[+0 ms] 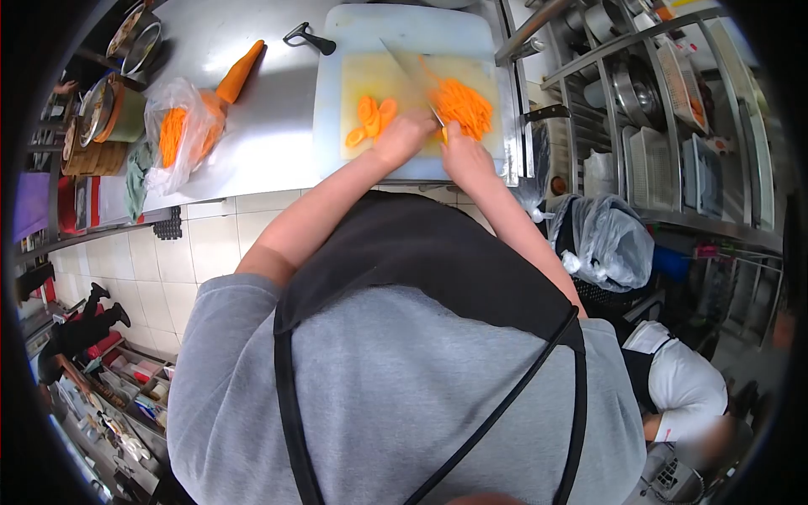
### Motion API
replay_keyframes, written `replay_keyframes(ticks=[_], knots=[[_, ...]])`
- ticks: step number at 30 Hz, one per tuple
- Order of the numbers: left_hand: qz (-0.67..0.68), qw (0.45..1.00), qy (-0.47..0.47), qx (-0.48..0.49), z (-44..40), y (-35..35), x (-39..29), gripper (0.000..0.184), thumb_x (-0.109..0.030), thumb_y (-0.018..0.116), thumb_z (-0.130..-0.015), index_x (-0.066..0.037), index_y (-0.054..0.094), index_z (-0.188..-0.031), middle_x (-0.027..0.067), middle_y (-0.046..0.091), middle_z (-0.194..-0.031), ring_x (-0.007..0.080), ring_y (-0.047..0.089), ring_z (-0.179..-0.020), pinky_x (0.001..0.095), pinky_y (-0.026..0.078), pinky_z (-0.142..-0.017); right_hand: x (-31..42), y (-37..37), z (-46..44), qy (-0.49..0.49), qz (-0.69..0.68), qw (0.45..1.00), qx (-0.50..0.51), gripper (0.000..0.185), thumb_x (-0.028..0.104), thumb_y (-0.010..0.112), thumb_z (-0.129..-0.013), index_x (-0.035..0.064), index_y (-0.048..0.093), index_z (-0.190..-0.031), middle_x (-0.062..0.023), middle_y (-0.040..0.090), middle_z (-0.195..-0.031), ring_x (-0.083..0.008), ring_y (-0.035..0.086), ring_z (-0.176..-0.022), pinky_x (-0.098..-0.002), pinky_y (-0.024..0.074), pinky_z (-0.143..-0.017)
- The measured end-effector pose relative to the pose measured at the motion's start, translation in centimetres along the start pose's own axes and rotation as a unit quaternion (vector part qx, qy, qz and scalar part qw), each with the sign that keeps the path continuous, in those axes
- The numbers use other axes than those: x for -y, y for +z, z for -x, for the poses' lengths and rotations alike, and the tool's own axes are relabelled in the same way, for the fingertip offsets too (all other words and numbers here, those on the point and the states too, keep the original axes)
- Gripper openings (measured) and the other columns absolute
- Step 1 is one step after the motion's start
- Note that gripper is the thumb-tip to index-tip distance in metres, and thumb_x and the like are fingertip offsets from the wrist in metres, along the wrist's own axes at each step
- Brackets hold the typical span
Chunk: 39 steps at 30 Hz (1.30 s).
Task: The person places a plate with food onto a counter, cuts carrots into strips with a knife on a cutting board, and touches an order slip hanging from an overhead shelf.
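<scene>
My right hand [465,158] is wrapped around the yellow handle of a kitchen knife [410,77], whose blade points toward the far left of the board. Beside the blade, my left hand [406,139] presses down with its fingers bunched together; what lies under them is hidden. Carrot slices [368,118] lie to the left of that hand. A heap of shredded carrot [465,109] sits to the right of the blade. Beneath all this is a white cutting board [330,101] with a yellowed middle.
A black-handled peeler [313,39] lies by the board's far left corner. Farther left are a peeled carrot [241,72] and a plastic bag [181,126] with shredded carrot. Another knife [547,114] stands at the right edge. Metal racks [619,109] rise at right; a co-worker [686,379] is behind.
</scene>
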State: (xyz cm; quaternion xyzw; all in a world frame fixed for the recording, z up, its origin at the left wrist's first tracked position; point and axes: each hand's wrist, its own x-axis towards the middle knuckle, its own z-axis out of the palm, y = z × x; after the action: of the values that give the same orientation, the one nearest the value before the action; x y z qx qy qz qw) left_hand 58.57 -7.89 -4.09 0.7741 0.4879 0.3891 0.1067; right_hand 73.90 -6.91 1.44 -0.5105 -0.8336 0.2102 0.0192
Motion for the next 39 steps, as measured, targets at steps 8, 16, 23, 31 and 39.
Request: replay_keyframes(ticks=[8, 16, 23, 31, 39], knots=[[0.002, 1.000, 0.014, -0.024, 0.2, -0.1, -0.3, 0.012, 0.000, 0.054, -0.067, -0.001, 0.060, -0.078, 0.0104, 0.056, -0.077, 0.0270, 0.053, -0.078, 0.0346, 0.045, -0.069, 0.0, 0.2, 1.4, 0.011, -0.012, 1.000, -0.005, 0.026, 0.017, 0.051, -0.083, -0.0011, 0.038, -0.096, -0.0277, 0.058, -0.073, -0.0453, 0.056, -0.072, -0.0515, 0.0442, -0.065], [-0.010, 1.000, 0.010, -0.008, 0.4, -0.2, -0.1, 0.013, 0.001, 0.054, -0.067, -0.001, 0.059, -0.079, 0.0105, 0.056, -0.077, 0.0265, 0.053, -0.077, 0.0344, 0.046, -0.068, 1.4, -2.2, 2.9, 0.013, -0.026, 1.000, 0.013, 0.025, 0.017, 0.051, -0.082, -0.0005, 0.039, -0.095, -0.0282, 0.058, -0.073, -0.0452, 0.056, -0.071, -0.0515, 0.0443, -0.064], [-0.025, 0.999, 0.018, -0.017, 0.4, 0.0, -0.2, 0.016, 0.001, 0.053, -0.067, -0.002, 0.059, -0.081, 0.0101, 0.055, -0.076, 0.0263, 0.053, -0.078, 0.0345, 0.046, -0.068, 0.3, -0.3, 0.6, 0.004, -0.018, 1.000, -0.003, 0.025, 0.017, 0.051, -0.083, -0.0009, 0.038, -0.094, -0.0283, 0.057, -0.073, -0.0449, 0.056, -0.073, -0.0517, 0.0433, -0.065], [-0.022, 0.999, 0.019, -0.014, 0.5, 0.0, -0.3, 0.014, 0.000, 0.054, -0.067, -0.002, 0.059, -0.080, 0.0093, 0.056, -0.078, 0.0258, 0.053, -0.078, 0.0339, 0.046, -0.069, -0.1, 0.1, 1.6, 0.016, -0.039, 0.999, 0.002, 0.025, 0.016, 0.051, -0.082, -0.0011, 0.038, -0.094, -0.0281, 0.057, -0.074, -0.0447, 0.056, -0.074, -0.0509, 0.0434, -0.066], [-0.049, 0.999, 0.002, -0.002, 0.7, 0.0, -0.3, 0.013, -0.001, 0.055, -0.068, -0.002, 0.058, -0.080, 0.0090, 0.056, -0.079, 0.0254, 0.053, -0.078, 0.0339, 0.046, -0.069, 2.0, -2.8, 2.9, 0.011, -0.062, 0.998, 0.014, 0.025, 0.016, 0.051, -0.082, -0.0011, 0.038, -0.095, -0.0284, 0.057, -0.073, -0.0448, 0.056, -0.074, -0.0516, 0.0432, -0.065]])
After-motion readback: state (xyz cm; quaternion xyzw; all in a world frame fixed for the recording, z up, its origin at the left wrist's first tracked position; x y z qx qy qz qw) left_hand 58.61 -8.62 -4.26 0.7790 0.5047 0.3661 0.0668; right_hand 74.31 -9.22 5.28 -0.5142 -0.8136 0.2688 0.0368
